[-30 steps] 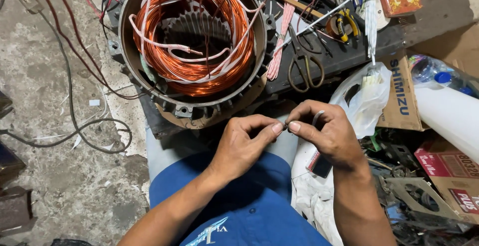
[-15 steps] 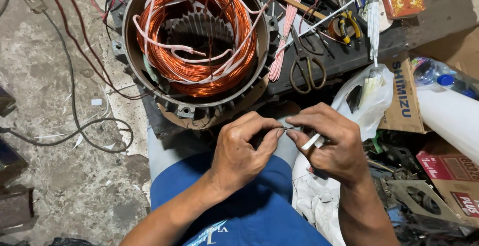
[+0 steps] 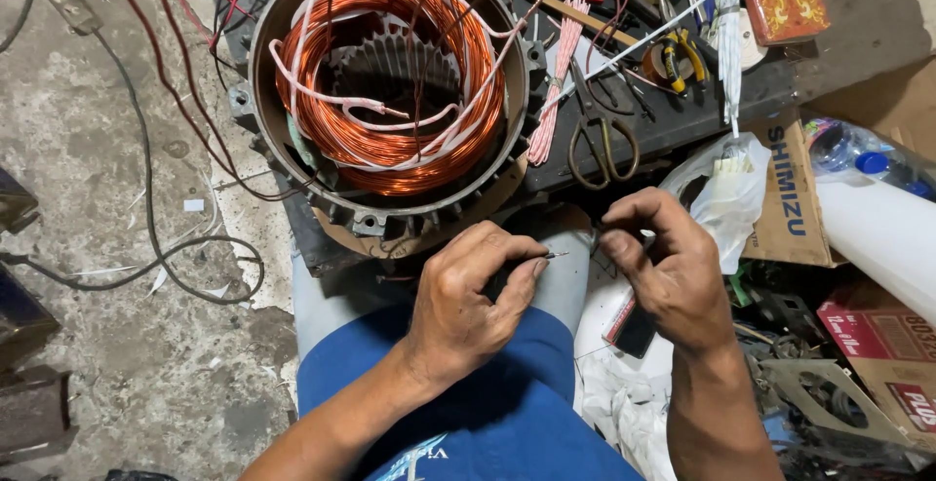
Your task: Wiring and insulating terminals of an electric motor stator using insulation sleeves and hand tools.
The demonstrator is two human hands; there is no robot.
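Nearest the camera, the left hand [image 3: 466,301] was closed, pinching a thin wire [image 3: 554,256] whose bare tip pointed right. Just beside it, slightly apart, the right hand [image 3: 663,271] was clenched around a small dark tool [image 3: 632,323], thumb and forefinger pressed together near the wire's tip. A white plastic bag [image 3: 721,193] lay right of that hand. Farther off stood a round motor housing [image 3: 390,213] with copper windings [image 3: 390,145] and white sleeved leads. Scissors [image 3: 600,135] and pliers [image 3: 678,57] lay on the dark table [image 3: 682,115], far right.
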